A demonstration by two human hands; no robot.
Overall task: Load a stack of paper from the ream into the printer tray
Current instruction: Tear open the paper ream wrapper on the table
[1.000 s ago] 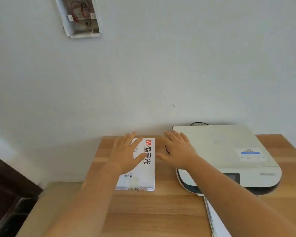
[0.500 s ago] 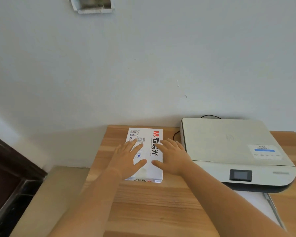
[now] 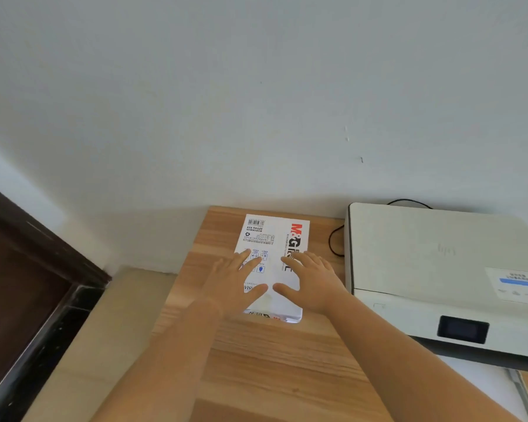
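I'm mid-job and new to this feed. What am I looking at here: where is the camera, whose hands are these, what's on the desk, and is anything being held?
One camera, worn on the person's head, looks forward and down. The left hand and right hand are bare, spread flat on a wrapped paper ream lying on the wooden desk. Nothing is gripped; the wrapper looks unopened. The printer sits right of the ream, its black cable between them. A white tray sticks out below the printer.

printer (image 3: 439, 269) right of ream (image 3: 276, 239), desk (image 3: 272, 360) bare in front
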